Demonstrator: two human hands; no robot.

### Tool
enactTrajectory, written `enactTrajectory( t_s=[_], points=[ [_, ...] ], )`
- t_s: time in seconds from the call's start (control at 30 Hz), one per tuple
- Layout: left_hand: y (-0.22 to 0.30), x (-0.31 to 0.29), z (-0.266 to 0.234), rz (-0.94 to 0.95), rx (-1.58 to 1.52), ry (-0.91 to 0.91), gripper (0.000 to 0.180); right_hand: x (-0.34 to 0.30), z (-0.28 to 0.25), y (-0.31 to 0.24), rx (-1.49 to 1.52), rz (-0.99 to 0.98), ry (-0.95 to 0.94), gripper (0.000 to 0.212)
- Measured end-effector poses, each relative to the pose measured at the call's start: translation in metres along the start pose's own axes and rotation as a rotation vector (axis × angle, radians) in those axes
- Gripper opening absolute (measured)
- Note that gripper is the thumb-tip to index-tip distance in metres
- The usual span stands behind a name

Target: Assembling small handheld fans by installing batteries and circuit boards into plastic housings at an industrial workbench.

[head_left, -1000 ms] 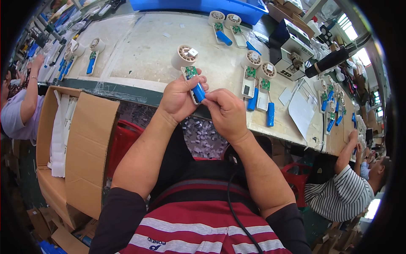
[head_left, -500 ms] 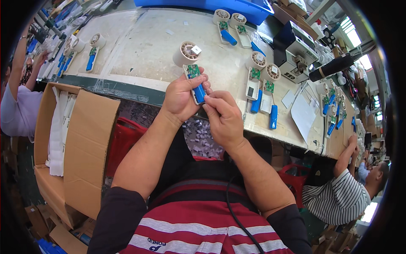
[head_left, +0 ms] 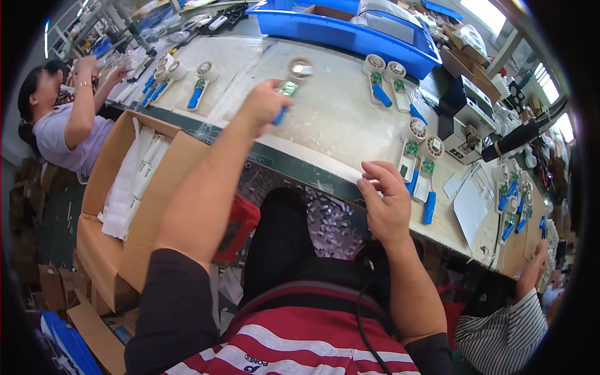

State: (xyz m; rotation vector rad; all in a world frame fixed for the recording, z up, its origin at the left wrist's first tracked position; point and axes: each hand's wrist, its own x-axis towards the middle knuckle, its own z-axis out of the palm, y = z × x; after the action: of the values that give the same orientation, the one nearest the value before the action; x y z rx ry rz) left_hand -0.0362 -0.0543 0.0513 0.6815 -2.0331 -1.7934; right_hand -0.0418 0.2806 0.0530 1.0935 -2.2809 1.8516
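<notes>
My left hand [head_left: 265,107] is closed around an opened handheld fan [head_left: 299,69] over the work table. The fan's round white head points away from me, with a green circuit board [head_left: 288,89] below it and a blue battery [head_left: 280,116] under my fingers; motion blurs it slightly. My right hand [head_left: 389,201] hovers at the table's near edge, fingers loosely bent and apart, holding nothing. Closest to it on the right lie two more opened fans [head_left: 407,159] with blue batteries hanging out of their handles.
Another opened fan [head_left: 199,90] lies to the left, beside a cluster of similar ones. A blue bin [head_left: 350,39] stands at the back; a black-and-white machine [head_left: 465,119] is at right. An open carton [head_left: 165,194] sits by my left arm. Co-workers sit on both sides.
My right hand has let go of the fan and its fingers have spread. My left hand has carried the fan forward and to the left. The view has turned leftward.
</notes>
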Motion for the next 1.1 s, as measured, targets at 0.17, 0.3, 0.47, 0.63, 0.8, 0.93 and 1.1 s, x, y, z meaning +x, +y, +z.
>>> enactTrajectory(
  t_s=[0.17,0.3,0.47,0.63,0.8,0.93,1.1],
  points=[
    [-0.024,0.042,-0.117,0.005,0.804,0.356,0.06,-0.009,-0.012,-0.003,-0.055,0.024,-0.106,0.018],
    [-0.035,0.049,-0.142,0.048,1.206,0.479,0.063,-0.017,-0.025,0.007,-0.061,0.083,-0.086,0.013],
    [-0.058,0.081,-0.18,-0.184,1.315,0.43,0.069,-0.006,-0.026,0.0,-0.103,0.083,-0.101,0.012],
    [-0.081,0.114,-0.244,-0.202,1.352,0.388,0.07,0.007,-0.034,0.0,-0.134,0.038,-0.053,0.011],
    [-0.081,0.112,-0.269,-0.156,1.4,0.43,0.075,0.045,-0.046,0.013,-0.255,0.085,0.037,0.01],
    [-0.05,0.097,-0.255,0.237,1.385,0.628,0.062,0.091,-0.066,0.013,-0.396,0.029,0.164,0.014],
    [0.02,0.064,-0.171,0.611,1.188,0.35,0.04,0.069,-0.109,0.011,-0.26,0.31,0.293,0.019]
  ],
)
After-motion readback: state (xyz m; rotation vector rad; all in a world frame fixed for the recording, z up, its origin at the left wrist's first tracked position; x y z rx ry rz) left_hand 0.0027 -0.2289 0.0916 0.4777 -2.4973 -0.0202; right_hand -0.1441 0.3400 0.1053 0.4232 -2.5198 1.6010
